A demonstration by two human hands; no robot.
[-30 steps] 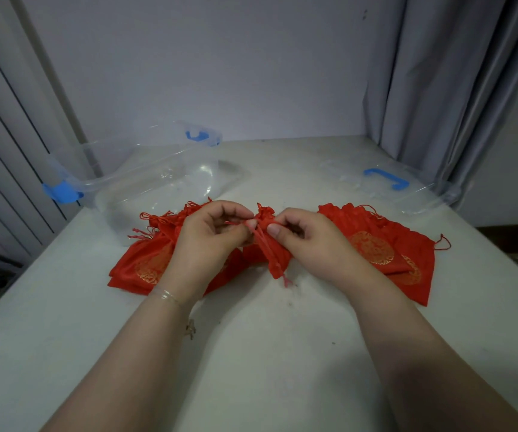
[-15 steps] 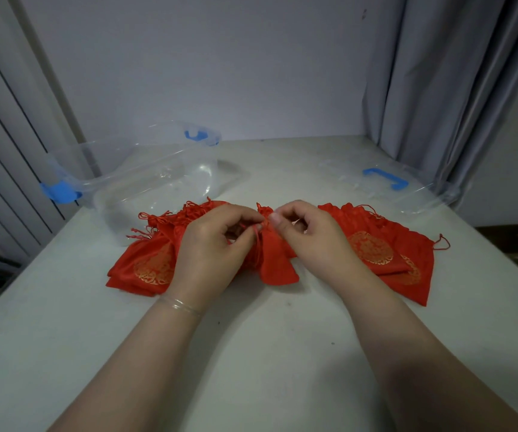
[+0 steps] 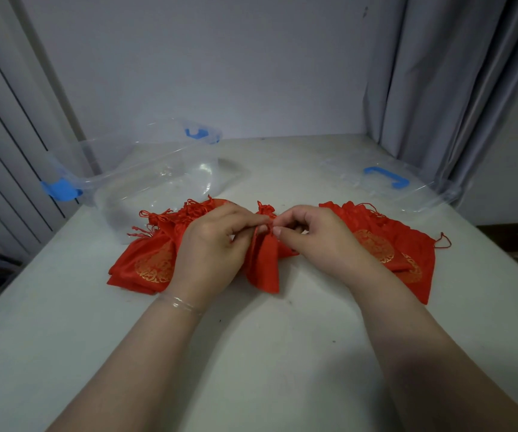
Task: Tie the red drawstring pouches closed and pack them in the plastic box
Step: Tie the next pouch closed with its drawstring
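A person's two hands meet over a white table (image 3: 251, 353), working at the gathered neck of a red drawstring pouch (image 3: 263, 263). The left hand (image 3: 210, 244) has its fingers curled in, thumb and fingertips pinching the pouch's drawstring at the neck; the right hand (image 3: 317, 235) mirrors it from the other side, fingers bent and pinching the same cord. The knot itself is too small and too hidden by the fingers to tell whether it is tied. The pouch's body hangs down from the hands, its lower edge on the table between the wrists.

A clear bangle (image 3: 179, 305) circles the left wrist. Behind the left hand lies a left pile of red pouches (image 3: 148, 263), flat, with gold round prints and tasselled cords fanned toward the far left. Behind the right hand lies a right pile of red pouches (image 3: 388, 247), also printed in gold, one cord loop trailing off its right edge.

The clear plastic box (image 3: 157, 176) stands at the table's far left, just beyond the left pile, with blue clips at its ends; no red shows inside it. Its clear lid (image 3: 407, 188), with a blue handle, lies flat at the far right of the table, near a grey curtain (image 3: 454, 88).
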